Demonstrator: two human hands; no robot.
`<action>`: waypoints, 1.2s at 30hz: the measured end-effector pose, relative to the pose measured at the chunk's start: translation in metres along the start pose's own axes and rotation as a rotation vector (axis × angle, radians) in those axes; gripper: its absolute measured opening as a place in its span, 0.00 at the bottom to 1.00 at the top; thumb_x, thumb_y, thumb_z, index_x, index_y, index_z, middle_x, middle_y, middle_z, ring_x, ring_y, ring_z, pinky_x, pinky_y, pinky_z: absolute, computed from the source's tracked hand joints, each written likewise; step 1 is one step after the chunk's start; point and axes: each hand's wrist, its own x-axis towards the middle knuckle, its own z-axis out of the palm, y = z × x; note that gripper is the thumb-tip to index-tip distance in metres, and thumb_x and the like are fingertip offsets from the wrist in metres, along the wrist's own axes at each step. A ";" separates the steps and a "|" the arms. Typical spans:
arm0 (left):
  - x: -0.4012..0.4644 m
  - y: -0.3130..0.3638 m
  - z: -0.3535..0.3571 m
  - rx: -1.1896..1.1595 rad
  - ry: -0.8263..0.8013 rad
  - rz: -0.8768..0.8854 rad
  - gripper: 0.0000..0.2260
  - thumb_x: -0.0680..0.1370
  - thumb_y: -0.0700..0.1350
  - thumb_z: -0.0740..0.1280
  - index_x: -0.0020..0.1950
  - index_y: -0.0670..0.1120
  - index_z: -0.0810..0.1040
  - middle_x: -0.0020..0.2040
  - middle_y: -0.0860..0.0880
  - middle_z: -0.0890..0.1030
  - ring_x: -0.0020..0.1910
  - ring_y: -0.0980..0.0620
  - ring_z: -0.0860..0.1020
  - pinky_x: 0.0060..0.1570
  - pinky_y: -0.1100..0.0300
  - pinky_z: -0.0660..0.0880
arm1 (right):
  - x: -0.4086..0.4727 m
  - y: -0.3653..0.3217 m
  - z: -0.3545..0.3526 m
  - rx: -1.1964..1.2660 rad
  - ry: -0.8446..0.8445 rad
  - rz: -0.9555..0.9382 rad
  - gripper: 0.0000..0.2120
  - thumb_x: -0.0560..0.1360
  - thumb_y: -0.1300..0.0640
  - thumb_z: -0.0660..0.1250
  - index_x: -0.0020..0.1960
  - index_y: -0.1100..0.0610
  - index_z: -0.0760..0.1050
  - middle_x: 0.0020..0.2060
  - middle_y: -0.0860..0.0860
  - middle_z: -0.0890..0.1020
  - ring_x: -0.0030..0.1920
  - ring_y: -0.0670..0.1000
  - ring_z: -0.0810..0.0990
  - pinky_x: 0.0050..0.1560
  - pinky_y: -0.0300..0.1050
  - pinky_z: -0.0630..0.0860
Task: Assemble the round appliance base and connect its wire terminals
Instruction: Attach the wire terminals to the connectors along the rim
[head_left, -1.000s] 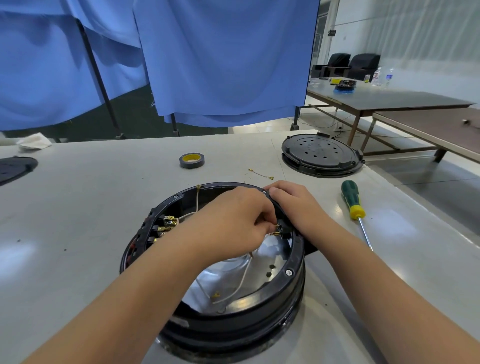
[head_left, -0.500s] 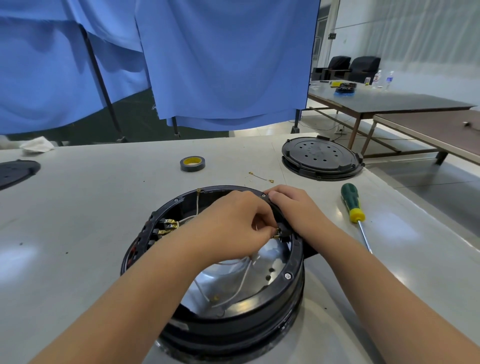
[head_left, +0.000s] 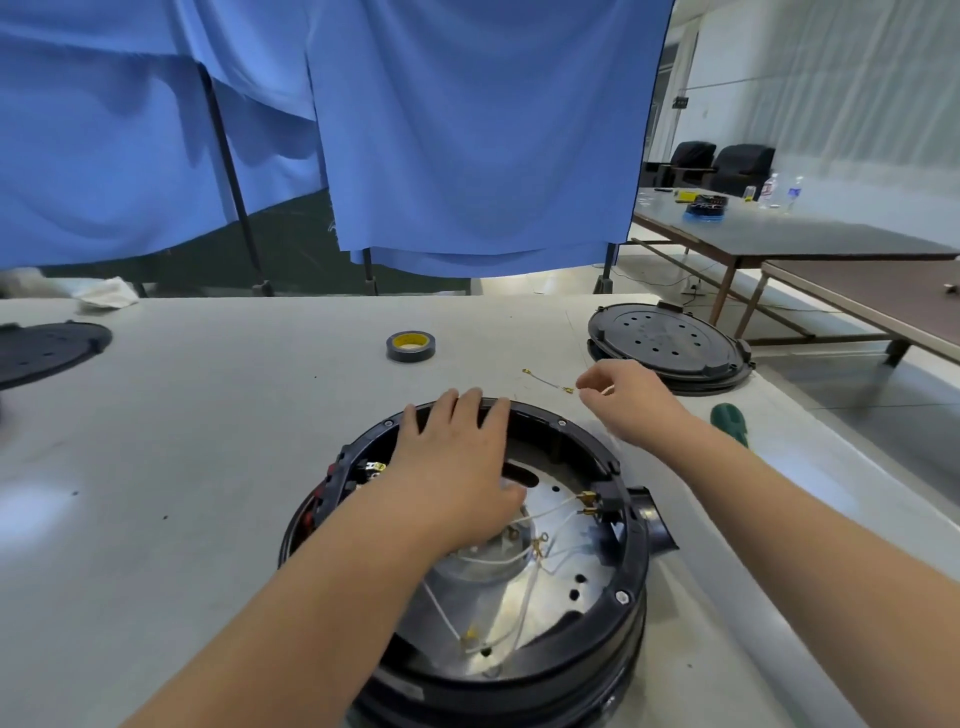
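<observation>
Left hand (head_left: 457, 457) flat; right hand (head_left: 626, 402) fingers curled.

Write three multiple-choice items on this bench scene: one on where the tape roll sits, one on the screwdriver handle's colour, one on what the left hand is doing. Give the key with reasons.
1. Where is the tape roll?
A. Inside the round base
B. On the table beyond the round base
C. On the black cover plate

2. What colour is the visible screwdriver handle?
A. Green
B. Red
C. Blue

3. What is the left hand doing?
A. Gripping the screwdriver
B. Pinching the tape roll
C. Resting with straight fingers on the far rim of the round base

Key: 1 B, the roll lies on the table past the base's far rim. 2 A, the handle showing behind the right forearm is green. 3 C, its fingers lie flat over the rim, while the right hand reaches at the loose short wire.
</observation>
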 end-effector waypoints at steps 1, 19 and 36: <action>0.000 0.000 0.000 0.001 0.016 0.001 0.35 0.78 0.58 0.59 0.78 0.51 0.44 0.79 0.48 0.47 0.78 0.46 0.45 0.74 0.40 0.46 | 0.009 0.002 0.001 -0.087 -0.020 0.002 0.10 0.78 0.56 0.62 0.56 0.54 0.77 0.50 0.49 0.79 0.48 0.50 0.76 0.47 0.43 0.71; 0.002 -0.001 0.002 -0.077 0.068 0.001 0.33 0.78 0.58 0.59 0.78 0.51 0.48 0.78 0.48 0.51 0.77 0.46 0.47 0.73 0.40 0.45 | 0.041 0.000 0.023 -0.053 -0.023 0.087 0.04 0.76 0.57 0.65 0.45 0.56 0.77 0.45 0.52 0.80 0.45 0.52 0.76 0.45 0.45 0.71; -0.005 0.008 -0.022 -0.452 0.739 0.331 0.13 0.72 0.44 0.73 0.56 0.49 0.80 0.59 0.52 0.78 0.65 0.51 0.69 0.64 0.56 0.65 | -0.085 -0.056 -0.033 0.591 -0.157 -0.055 0.05 0.75 0.56 0.69 0.46 0.56 0.82 0.44 0.52 0.85 0.49 0.52 0.83 0.53 0.42 0.77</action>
